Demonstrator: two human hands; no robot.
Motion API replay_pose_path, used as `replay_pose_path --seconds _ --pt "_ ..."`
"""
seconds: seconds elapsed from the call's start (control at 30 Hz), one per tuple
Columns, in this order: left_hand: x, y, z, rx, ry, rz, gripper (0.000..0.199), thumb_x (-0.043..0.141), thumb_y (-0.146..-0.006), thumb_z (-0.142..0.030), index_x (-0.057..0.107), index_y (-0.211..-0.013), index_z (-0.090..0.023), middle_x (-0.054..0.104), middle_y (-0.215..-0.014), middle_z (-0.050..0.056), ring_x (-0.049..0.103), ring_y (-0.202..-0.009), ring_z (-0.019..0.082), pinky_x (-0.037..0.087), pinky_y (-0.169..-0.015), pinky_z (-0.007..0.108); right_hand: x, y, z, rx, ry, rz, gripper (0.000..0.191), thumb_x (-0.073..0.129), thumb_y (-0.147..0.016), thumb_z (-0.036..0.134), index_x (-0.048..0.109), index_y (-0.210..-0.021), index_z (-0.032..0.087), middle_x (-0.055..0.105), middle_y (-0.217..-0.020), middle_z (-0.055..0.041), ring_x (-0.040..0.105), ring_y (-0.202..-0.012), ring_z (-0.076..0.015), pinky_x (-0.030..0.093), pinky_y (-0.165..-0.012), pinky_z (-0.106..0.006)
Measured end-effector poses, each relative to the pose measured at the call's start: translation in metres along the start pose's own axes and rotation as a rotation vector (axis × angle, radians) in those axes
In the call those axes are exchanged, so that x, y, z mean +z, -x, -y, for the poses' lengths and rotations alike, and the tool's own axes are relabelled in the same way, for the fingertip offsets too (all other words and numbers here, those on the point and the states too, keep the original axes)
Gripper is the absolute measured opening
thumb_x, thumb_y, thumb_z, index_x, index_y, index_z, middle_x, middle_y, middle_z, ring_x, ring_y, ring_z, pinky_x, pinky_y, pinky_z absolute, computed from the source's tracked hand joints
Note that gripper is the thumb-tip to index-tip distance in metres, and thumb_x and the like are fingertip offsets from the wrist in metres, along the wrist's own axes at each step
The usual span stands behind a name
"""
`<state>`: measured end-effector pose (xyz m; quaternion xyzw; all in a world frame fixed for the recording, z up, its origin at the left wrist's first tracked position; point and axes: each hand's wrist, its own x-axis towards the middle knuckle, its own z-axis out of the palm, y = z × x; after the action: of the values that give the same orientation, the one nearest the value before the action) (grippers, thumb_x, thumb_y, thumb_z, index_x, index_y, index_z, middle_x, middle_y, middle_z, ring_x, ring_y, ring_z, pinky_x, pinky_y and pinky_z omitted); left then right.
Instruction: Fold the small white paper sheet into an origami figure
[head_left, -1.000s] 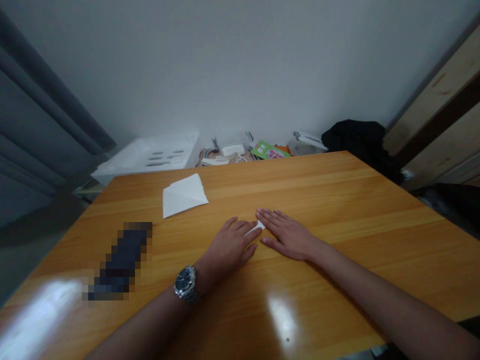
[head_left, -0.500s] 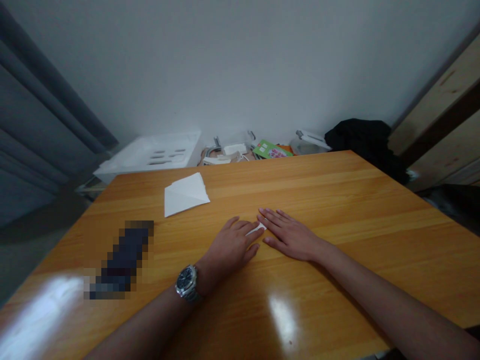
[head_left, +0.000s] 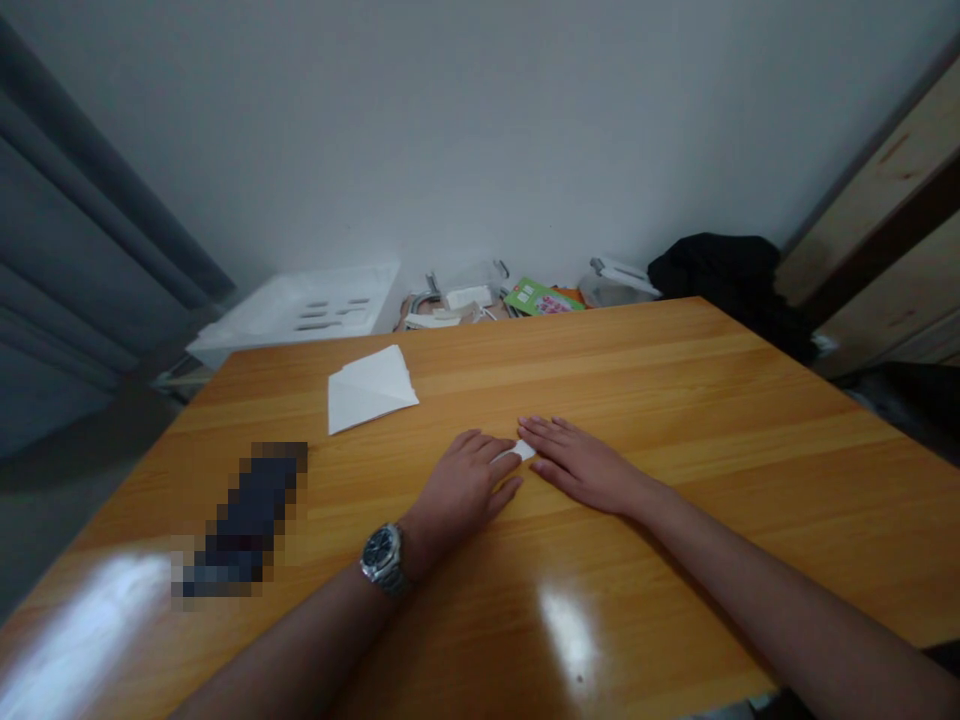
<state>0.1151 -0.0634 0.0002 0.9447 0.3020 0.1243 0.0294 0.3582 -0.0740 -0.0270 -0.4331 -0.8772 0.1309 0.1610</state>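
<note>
A small piece of white paper [head_left: 525, 450] lies flat on the wooden table [head_left: 645, 370], mostly covered by my fingers. My left hand [head_left: 469, 480], with a metal watch [head_left: 383, 556] on its wrist, rests palm down with outstretched fingers over the paper's left part. From the other side my right hand [head_left: 577, 463] lies flat, its fingertips at the paper's right end. Both hands are open and press down without gripping. How the paper is folded under them is hidden.
Several white sheets [head_left: 371, 388] lie at the table's back left. A dark, pixelated object [head_left: 251, 520] is at the left. Behind the far edge stand a white foam tray [head_left: 300, 300], a green booklet [head_left: 541, 297], a plastic container [head_left: 619, 287] and black cloth [head_left: 720, 270].
My right hand has shifted slightly, and a little more of the white paper shows between the hands. The left hand has moved only a touch to the right.
</note>
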Motion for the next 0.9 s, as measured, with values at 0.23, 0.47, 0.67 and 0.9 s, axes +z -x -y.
replay_pose_path --seconds 0.23,0.47,0.67,0.9 --pt "0.0038 -0.0005 0.0070 0.033 0.044 -0.016 0.023 0.048 -0.104 -0.031 0.067 -0.107 -0.020 0.072 -0.111 0.006 0.063 -0.104 0.023 0.047 -0.098 0.040 -0.0011 -0.0001 -0.0008 -0.046 -0.036 -0.102 0.037 0.052 -0.102 0.040 0.067 -0.132 0.025 0.063 -0.141 -0.0094 0.057 -0.132 -0.0254 0.041 -0.116 -0.050" --pt "0.0066 0.0009 0.0095 0.002 0.101 -0.051 0.020 0.052 -0.102 -0.030 0.066 -0.113 -0.020 0.074 -0.111 0.006 0.066 -0.102 0.022 0.049 -0.094 0.037 -0.0042 -0.0020 0.0041 -0.095 -0.080 -0.161 0.030 0.053 -0.102 0.039 0.075 -0.114 0.023 0.072 -0.114 -0.0091 0.065 -0.108 -0.0229 0.053 -0.095 -0.038" --pt "0.0054 0.0003 0.0094 0.007 0.127 -0.058 0.021 0.055 -0.101 -0.032 0.067 -0.112 -0.020 0.074 -0.111 0.005 0.067 -0.101 0.023 0.050 -0.092 0.037 -0.0057 -0.0026 0.0058 -0.113 -0.049 -0.169 0.027 0.055 -0.101 0.035 0.076 -0.108 0.019 0.072 -0.108 -0.0096 0.065 -0.101 -0.0222 0.053 -0.090 -0.037" --pt "0.0057 -0.0008 0.0089 -0.019 0.115 -0.028 0.022 0.051 -0.103 -0.032 0.068 -0.110 -0.020 0.074 -0.105 0.005 0.067 -0.095 0.022 0.051 -0.087 0.035 -0.0031 -0.0026 0.0035 -0.158 -0.019 -0.190 0.020 0.061 -0.098 0.031 0.074 -0.105 0.018 0.072 -0.107 -0.0097 0.066 -0.099 -0.0230 0.054 -0.089 -0.037"
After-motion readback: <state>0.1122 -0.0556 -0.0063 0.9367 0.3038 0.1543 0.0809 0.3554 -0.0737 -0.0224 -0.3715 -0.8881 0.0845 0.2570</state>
